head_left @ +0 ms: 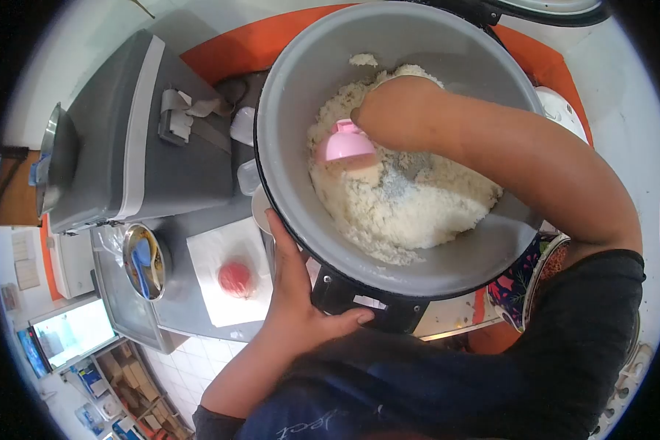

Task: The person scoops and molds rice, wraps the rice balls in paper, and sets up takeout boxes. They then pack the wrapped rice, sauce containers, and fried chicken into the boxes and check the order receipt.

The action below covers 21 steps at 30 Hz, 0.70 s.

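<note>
A large grey cooking pot (293,95) with a black outer rim, which looks like a big rice cooker, holds white cooked rice (418,220). Inside it, my right hand (400,110) is closed at the handle of a pink scoop (346,147), whose rounded bowl rests against the rice. My fingertips are hidden behind the back of that hand. Outside the pot, my left hand (293,312) braces the near left side, its thumb at the black side handle (370,302) and its index finger stretched up along the wall. The other left fingers are partly hidden.
Left of the pot lies a red wrapped ball (235,279) on white paper (205,293). Beyond are a steel container (145,260) with blue utensils and a big grey cooler box (147,132). A floral-patterned container (517,286) stands at the near right, below my right arm.
</note>
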Motion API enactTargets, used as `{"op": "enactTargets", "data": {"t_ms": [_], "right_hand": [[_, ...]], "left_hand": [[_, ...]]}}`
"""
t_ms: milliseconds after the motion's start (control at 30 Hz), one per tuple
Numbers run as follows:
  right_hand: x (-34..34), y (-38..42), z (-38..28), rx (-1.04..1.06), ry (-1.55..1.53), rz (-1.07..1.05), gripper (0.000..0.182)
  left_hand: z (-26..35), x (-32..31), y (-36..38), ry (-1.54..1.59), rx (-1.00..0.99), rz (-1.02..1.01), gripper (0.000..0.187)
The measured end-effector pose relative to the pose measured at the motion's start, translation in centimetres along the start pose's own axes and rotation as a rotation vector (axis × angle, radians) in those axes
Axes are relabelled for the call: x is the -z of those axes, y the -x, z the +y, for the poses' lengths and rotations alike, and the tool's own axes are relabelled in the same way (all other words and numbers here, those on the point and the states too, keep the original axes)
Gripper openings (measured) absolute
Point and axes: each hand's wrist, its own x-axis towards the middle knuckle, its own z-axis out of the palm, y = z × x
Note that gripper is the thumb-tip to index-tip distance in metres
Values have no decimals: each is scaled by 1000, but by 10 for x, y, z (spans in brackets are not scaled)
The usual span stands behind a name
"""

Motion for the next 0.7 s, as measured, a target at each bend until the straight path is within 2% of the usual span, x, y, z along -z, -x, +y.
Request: {"op": "enactTargets", "data": {"t_ms": [67,267,500,567,600,667,700], "right_hand": [[15,12,-7,46,50,-91,30],[-2,28,-7,148,-2,-186,27],[-12,27,42,249,-172,-450,30],[8,35,54,123,-225,-262,33],[15,40,49,125,-217,-271,33],[22,54,35,-53,-236,43,29],[17,55,37,-56,-233,36,29]], "left_hand": [[1,-1,-2,53,3,17,167],[0,-3,-3,116,-4,30,164],[-2,-3,-3,86,-1,39,165],[1,-2,-2,59,52,41,166],[1,-1,-2,69,54,47,166],[-1,0,-2,-14,9,32,168],[-1,-1,-2,-6,9,31,168]]}}
